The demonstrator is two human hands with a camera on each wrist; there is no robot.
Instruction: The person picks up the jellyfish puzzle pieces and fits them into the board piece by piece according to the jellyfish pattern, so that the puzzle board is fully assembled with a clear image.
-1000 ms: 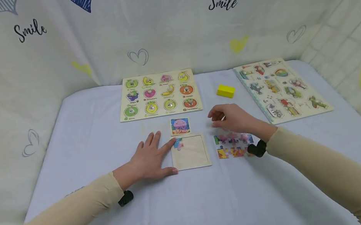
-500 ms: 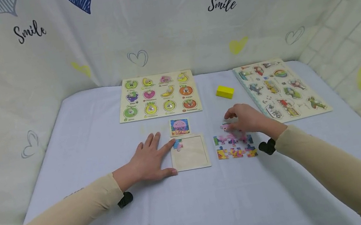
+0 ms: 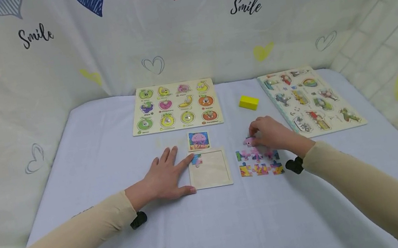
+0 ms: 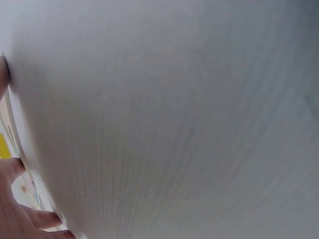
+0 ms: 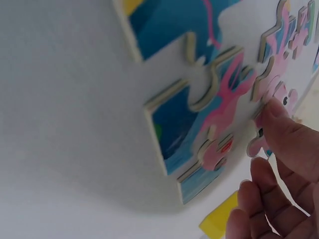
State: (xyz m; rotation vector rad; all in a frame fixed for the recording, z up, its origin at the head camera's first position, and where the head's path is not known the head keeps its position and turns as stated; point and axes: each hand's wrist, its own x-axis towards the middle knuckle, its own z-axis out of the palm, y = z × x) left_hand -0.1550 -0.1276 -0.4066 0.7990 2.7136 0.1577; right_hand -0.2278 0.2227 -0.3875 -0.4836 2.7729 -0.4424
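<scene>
My left hand (image 3: 164, 176) lies spread flat, its forefinger and thumb touching the left edge of a wooden puzzle frame (image 3: 214, 175). In the frame's upper left corner sits one blue-and-pink jigsaw piece (image 3: 196, 159). A small jellyfish picture card (image 3: 199, 140) lies just above the frame. To the right, my right hand (image 3: 271, 132) pinches a pink jigsaw piece with a printed eye (image 3: 249, 141) between thumb and fingers. Below it lie rows of loose jigsaw pieces (image 3: 261, 169), partly covered by the hand. Several loose pieces (image 5: 219, 112) show close up in the right wrist view.
A fruit puzzle board (image 3: 174, 105) lies at the back middle of the white-covered table (image 3: 200, 235). At the back right is another picture puzzle board (image 3: 312, 98). A yellow block (image 3: 248, 102) sits between them. A patterned curtain (image 3: 199, 25) hangs behind.
My right hand has moved right and slightly down to the loose pieces, and its thumb and fingers have closed on the pink jigsaw piece. My left hand has stayed on the frame.
</scene>
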